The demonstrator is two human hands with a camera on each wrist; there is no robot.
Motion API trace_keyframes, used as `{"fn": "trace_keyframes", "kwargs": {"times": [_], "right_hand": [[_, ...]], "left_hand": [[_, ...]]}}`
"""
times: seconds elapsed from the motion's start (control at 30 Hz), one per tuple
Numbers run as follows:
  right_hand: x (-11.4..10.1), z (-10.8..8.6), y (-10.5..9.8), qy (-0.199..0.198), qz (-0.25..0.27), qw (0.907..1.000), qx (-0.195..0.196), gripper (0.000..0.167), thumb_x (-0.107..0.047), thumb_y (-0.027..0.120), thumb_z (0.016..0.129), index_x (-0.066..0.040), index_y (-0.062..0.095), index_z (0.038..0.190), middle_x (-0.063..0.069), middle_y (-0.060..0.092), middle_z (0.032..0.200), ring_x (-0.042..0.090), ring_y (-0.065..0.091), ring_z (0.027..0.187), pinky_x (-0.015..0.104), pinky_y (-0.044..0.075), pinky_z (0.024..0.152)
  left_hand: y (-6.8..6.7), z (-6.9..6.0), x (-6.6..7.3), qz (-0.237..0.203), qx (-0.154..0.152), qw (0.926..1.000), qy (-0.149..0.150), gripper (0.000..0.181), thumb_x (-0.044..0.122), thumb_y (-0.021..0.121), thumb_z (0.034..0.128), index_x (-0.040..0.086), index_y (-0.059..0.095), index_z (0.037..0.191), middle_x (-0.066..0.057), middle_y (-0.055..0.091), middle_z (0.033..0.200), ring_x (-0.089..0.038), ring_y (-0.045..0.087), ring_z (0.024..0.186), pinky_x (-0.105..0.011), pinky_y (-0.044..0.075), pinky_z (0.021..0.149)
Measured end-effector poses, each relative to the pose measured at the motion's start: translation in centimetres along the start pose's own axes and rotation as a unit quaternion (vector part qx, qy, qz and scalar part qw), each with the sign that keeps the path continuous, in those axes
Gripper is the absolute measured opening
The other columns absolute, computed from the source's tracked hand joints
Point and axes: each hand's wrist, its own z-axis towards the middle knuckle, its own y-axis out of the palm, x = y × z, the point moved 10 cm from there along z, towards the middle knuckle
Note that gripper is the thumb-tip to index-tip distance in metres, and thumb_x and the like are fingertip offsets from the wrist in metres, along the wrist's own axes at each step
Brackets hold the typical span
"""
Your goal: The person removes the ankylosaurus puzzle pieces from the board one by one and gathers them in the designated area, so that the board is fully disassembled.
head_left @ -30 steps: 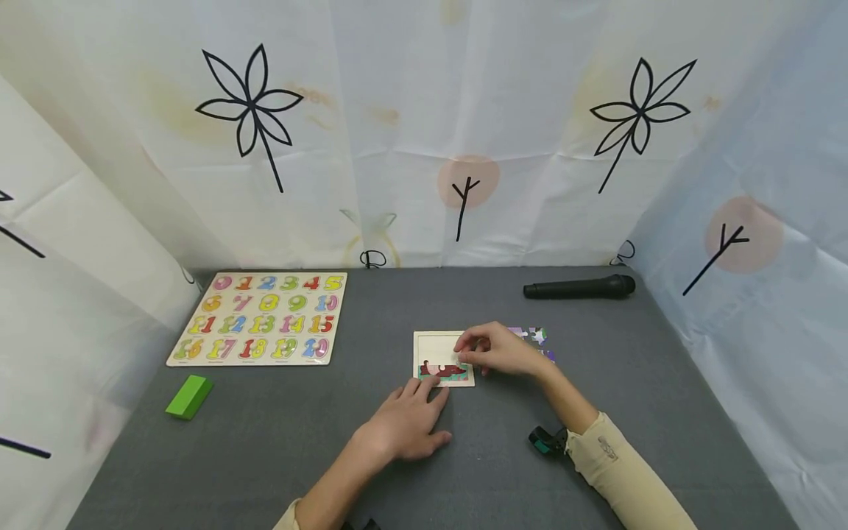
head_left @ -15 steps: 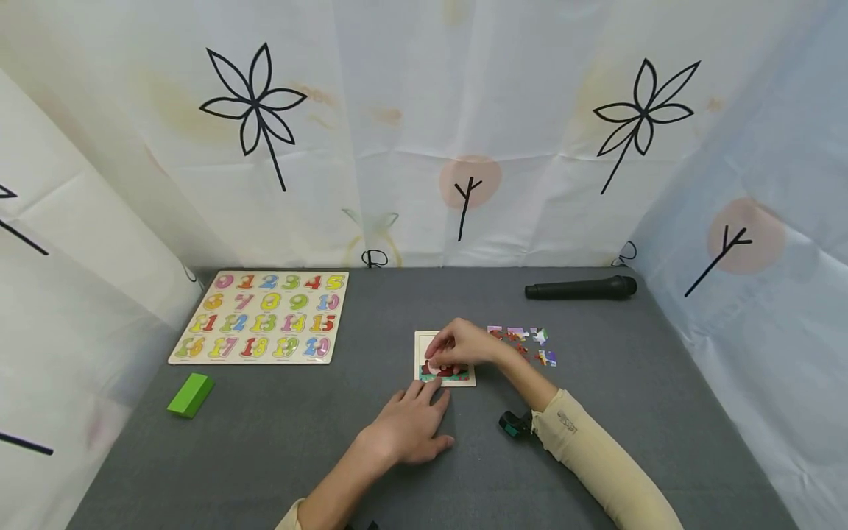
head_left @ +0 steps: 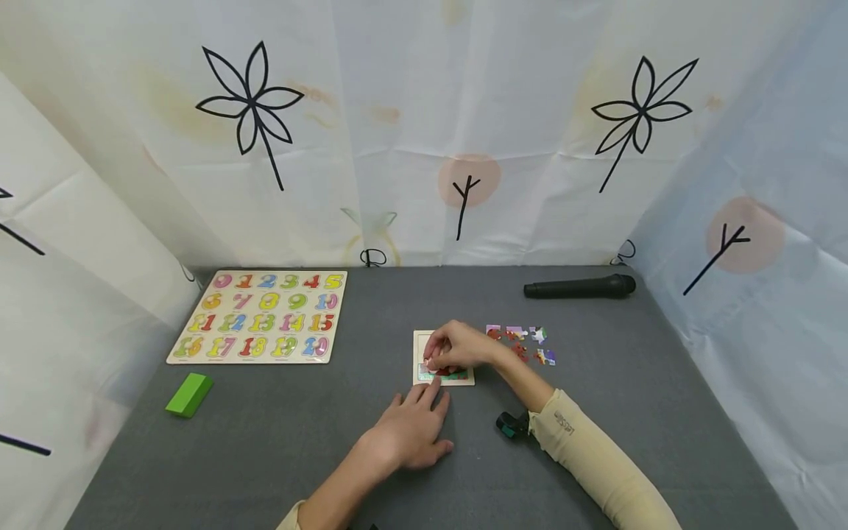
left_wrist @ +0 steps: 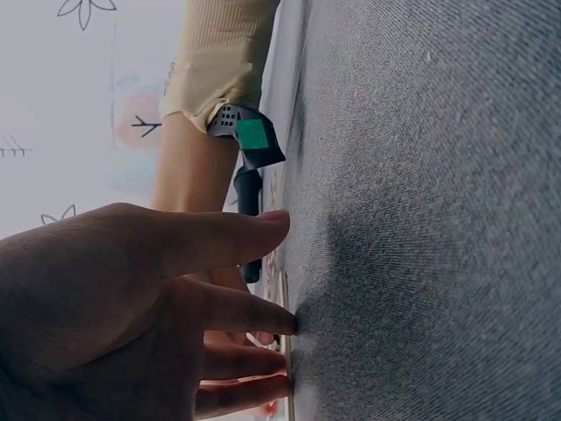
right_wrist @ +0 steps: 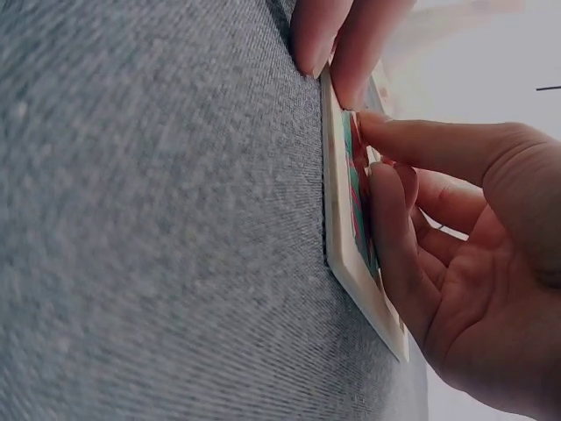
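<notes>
A small square puzzle board with a pale frame lies on the grey cloth, red and green picture pieces along its near side. Over its left part, my right hand pinches a small puzzle piece down at the board; fingers cover most of the piece. In the right wrist view, the thumb and a finger of my right hand meet at the board's picture. My left hand lies flat with spread fingers, fingertips touching the board's near edge, also visible in the left wrist view.
Several loose puzzle pieces lie right of the board. A number board is at the back left, with a green block in front of it. A black microphone lies at the back right, before the white curtain.
My right hand has moved left from the board's right side to over its left part and down, uncovering the loose pieces. My left hand has stayed nearly still.
</notes>
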Motion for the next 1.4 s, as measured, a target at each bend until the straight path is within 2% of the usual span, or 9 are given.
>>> {"fn": "trace_keyframes", "kwargs": {"times": [0.17, 0.37, 0.5, 0.67, 0.8, 1.0, 1.4], "right_hand": [[-0.1, -0.3, 0.1, -0.004, 0.009, 0.9999, -0.012, 0.014, -0.008, 0.072, 0.102, 0.003, 0.073, 0.110, 0.013, 0.077, 0.089, 0.009, 0.068, 0.068, 0.025, 0.059, 0.065], [0.0, -0.7, 0.2, -0.017, 0.022, 0.9996, -0.010, 0.011, -0.006, 0.068, 0.104, 0.002, 0.069, 0.110, 0.015, 0.075, 0.095, 0.013, 0.067, 0.071, 0.024, 0.057, 0.067], [0.2, -0.9, -0.1, -0.027, 0.041, 0.9987, 0.018, 0.013, -0.005, 0.067, 0.104, 0.004, 0.069, 0.113, 0.020, 0.075, 0.099, 0.014, 0.067, 0.071, 0.025, 0.057, 0.063], [0.3, -1.7, -0.9, -0.033, 0.060, 0.9957, 0.063, 0.016, -0.007, 0.068, 0.105, 0.005, 0.070, 0.115, 0.023, 0.074, 0.102, 0.018, 0.067, 0.070, 0.030, 0.060, 0.062], [0.1, -2.3, -1.3, -0.042, 0.064, 0.9942, 0.076, 0.017, -0.008, 0.068, 0.105, 0.005, 0.070, 0.116, 0.024, 0.074, 0.101, 0.019, 0.067, 0.070, 0.032, 0.061, 0.062], [0.1, -3.6, -2.1, -0.040, 0.065, 0.9925, 0.095, 0.015, -0.008, 0.069, 0.105, 0.004, 0.072, 0.114, 0.022, 0.074, 0.098, 0.015, 0.066, 0.074, 0.030, 0.059, 0.062], [1.9, -7.3, -4.2, -0.021, 0.069, 0.9888, 0.130, 0.014, -0.006, 0.071, 0.104, 0.005, 0.072, 0.112, 0.027, 0.075, 0.099, 0.013, 0.062, 0.066, 0.035, 0.059, 0.060]], "left_hand": [[0.1, 0.2, -0.1, -0.004, -0.001, 1.0000, 0.003, 0.076, 0.053, 0.068, 0.1041, 0.014, 0.046, 0.166, -0.010, 0.025, 0.182, -0.031, 0.031, 0.163, -0.070, 0.043, 0.120], [-1.6, -1.0, 0.7, 0.000, -0.011, 0.9999, -0.008, 0.074, 0.051, 0.068, 0.1043, 0.014, 0.047, 0.165, -0.008, 0.027, 0.181, -0.028, 0.032, 0.164, -0.066, 0.043, 0.122], [-2.0, -1.3, 0.8, 0.010, -0.010, 0.9998, -0.014, 0.074, 0.053, 0.068, 0.1040, 0.016, 0.048, 0.165, -0.007, 0.029, 0.181, -0.026, 0.033, 0.164, -0.063, 0.044, 0.123], [-1.9, -1.2, 0.8, 0.013, -0.009, 0.9998, -0.013, 0.074, 0.053, 0.067, 0.1039, 0.016, 0.048, 0.165, -0.006, 0.031, 0.180, -0.026, 0.034, 0.162, -0.062, 0.044, 0.122], [-1.8, -1.2, 0.7, 0.011, -0.013, 0.9997, -0.014, 0.074, 0.054, 0.067, 0.1039, 0.016, 0.047, 0.165, -0.006, 0.030, 0.180, -0.025, 0.033, 0.163, -0.063, 0.044, 0.122], [-2.0, -1.2, 0.8, 0.013, -0.005, 0.9998, -0.014, 0.074, 0.053, 0.069, 0.1032, 0.015, 0.049, 0.164, -0.006, 0.031, 0.180, -0.026, 0.035, 0.162, -0.063, 0.045, 0.122], [-1.8, -0.9, 0.7, 0.016, -0.009, 0.9997, -0.018, 0.075, 0.054, 0.068, 0.1031, 0.016, 0.049, 0.164, -0.006, 0.032, 0.180, -0.027, 0.036, 0.162, -0.063, 0.044, 0.122]]}}
